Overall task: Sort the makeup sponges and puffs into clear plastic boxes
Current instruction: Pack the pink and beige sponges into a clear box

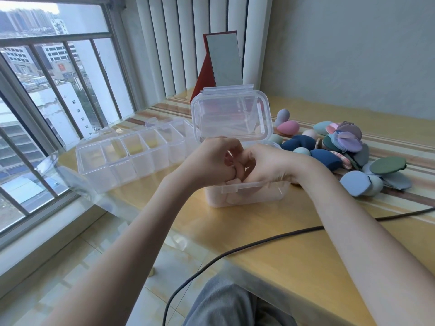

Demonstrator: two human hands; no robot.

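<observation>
Head camera is looking down at two bare hands meeting over a small clear box whose hinged lid is standing open on a wooden table; the left hand and right hand are curling their fingers together around a pale pink sponge at the box's rim, with more pale sponges lying inside. A long divided clear box is sitting just left, while a heap of sponges and puffs in blue, green, purple and pink is lying to the right, a mirror behind.
</observation>
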